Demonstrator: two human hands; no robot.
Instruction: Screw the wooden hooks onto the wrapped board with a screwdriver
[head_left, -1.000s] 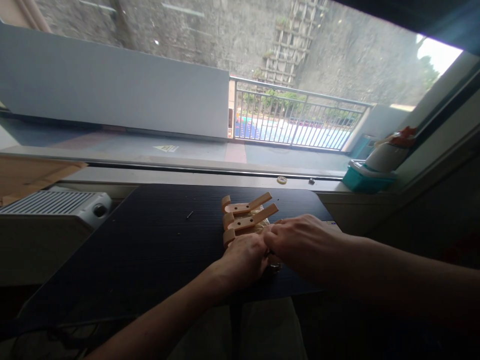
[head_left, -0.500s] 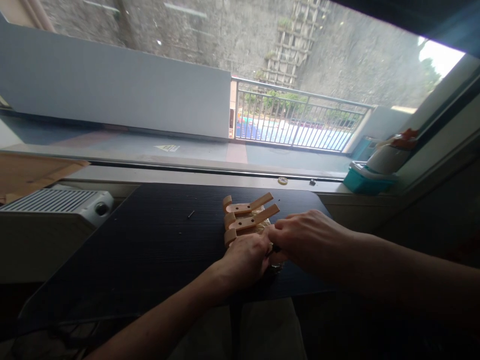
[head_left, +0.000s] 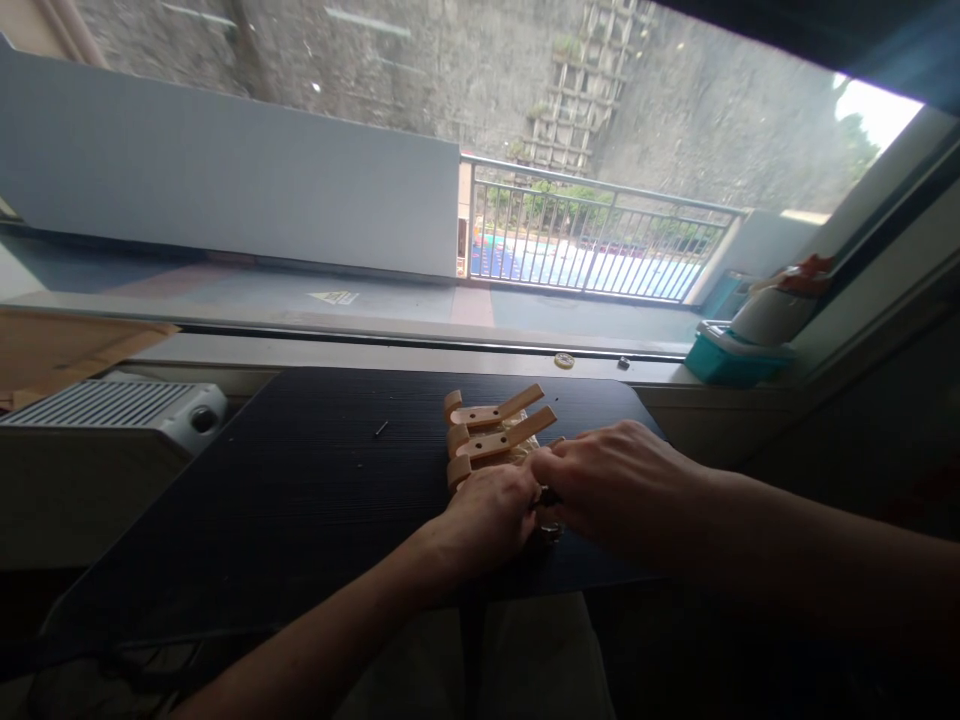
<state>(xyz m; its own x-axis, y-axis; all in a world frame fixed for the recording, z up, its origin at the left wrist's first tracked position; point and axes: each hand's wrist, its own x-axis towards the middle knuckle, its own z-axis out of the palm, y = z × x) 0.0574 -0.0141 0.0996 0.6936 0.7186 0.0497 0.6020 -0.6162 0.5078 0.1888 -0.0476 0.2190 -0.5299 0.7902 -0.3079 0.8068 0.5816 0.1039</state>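
Observation:
Three pale wooden hooks [head_left: 491,443] with curled ends and dark screw holes lie side by side on the dark table. Clear plastic shows beneath them. My left hand [head_left: 495,510] is closed over the nearest hook and hides most of it. Against its fingertips presses my right hand [head_left: 611,475], its fingers bent into a closed grip. A small dark piece [head_left: 549,496] shows between the two hands, but its kind is hidden. Just below it, a shiny clear bit [head_left: 551,533] rests by the fingers.
A small screw [head_left: 382,429] lies on the dark table [head_left: 300,500] left of the hooks. On the windowsill are a roll of tape [head_left: 565,361], a small dark object [head_left: 624,363] and a teal box [head_left: 735,358]. A white radiator [head_left: 127,410] stands at the left.
Both hands stay together at the hooks. My right hand has turned slightly, and a bit more of the dark piece shows. The hooks stay in place.

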